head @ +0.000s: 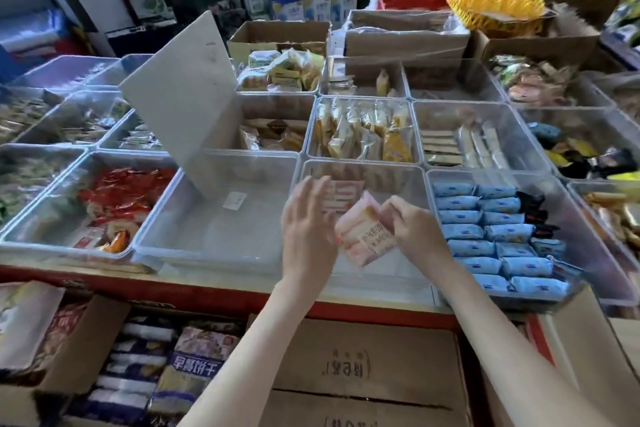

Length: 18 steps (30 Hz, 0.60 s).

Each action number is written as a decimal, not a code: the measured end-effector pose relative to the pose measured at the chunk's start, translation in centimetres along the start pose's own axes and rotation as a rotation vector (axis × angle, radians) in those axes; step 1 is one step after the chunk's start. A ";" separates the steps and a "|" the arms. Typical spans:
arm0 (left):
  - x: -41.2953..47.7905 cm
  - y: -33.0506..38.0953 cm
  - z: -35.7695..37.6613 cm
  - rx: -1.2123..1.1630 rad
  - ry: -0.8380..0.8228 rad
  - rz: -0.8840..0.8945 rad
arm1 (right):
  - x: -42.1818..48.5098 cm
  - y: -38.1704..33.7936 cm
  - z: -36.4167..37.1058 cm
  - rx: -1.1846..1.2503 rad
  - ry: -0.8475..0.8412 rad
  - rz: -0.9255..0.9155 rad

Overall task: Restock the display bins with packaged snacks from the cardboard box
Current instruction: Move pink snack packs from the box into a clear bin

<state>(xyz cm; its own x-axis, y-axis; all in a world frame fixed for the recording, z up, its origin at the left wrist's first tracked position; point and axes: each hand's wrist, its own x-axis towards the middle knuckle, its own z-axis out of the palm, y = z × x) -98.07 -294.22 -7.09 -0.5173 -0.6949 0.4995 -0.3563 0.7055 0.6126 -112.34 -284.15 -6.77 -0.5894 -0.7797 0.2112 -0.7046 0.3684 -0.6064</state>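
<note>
My right hand (412,229) pinches a pink packaged snack (363,236) over the clear front-row bin (360,166). One more pink packet (341,196) lies at the back of that bin. To the left of the held packet is my left hand (306,222), fingers straight and raised; whether it touches the packet is unclear. A closed cardboard box (360,360) sits below the counter between my forearms.
Left of that bin is a clear bin (221,229) with a white lid (187,94) leaning in it. A bin of blue packets (491,229) is on the right, red packets (117,198) on the far left. More filled bins and boxes stand behind.
</note>
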 end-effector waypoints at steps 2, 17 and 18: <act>2.4 -0.2 1.2 0.167 -0.104 0.357 | 2.0 -1.4 0.1 -0.208 0.078 -0.194; 8.3 -7.6 8.0 -0.392 -0.236 -0.698 | 7.2 6.4 7.5 0.905 -0.080 0.890; 8.0 -8.0 8.8 -0.430 -0.214 -0.755 | 7.4 6.8 8.2 0.968 -0.112 0.913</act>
<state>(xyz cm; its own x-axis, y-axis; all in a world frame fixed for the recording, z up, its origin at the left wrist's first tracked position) -106.17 -304.25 -13.38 -0.4129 -0.8817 -0.2282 -0.3601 -0.0721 0.9301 -118.23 -291.52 -15.61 -0.6287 -0.5018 -0.5941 0.5120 0.3079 -0.8019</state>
